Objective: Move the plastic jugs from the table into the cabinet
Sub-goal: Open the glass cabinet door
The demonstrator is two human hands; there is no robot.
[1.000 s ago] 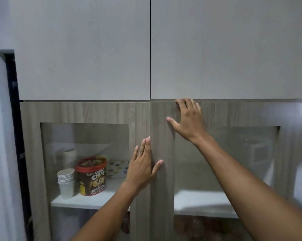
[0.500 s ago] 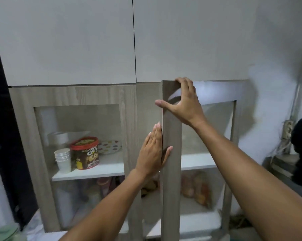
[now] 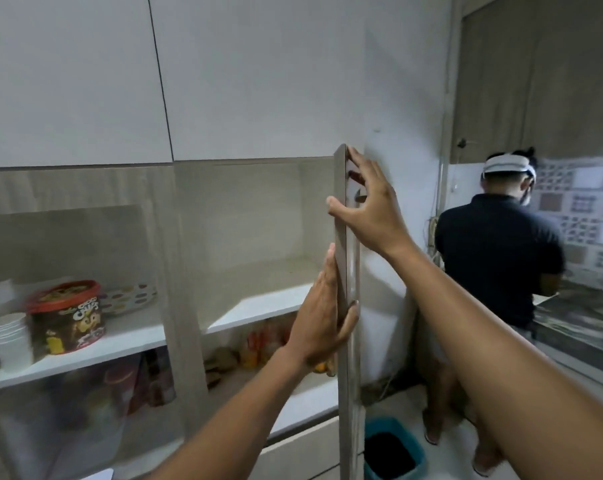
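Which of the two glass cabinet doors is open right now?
The right door, swung out edge-on, with the left hand and right hand on it. The left door is shut, with a Choco Chips tub behind its glass.

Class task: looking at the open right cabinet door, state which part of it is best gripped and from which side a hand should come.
Grip the cabinet door by its free vertical edge, coming from the front. It stands edge-on with no handle visible, so fingers wrap that narrow edge, as the left hand and right hand do.
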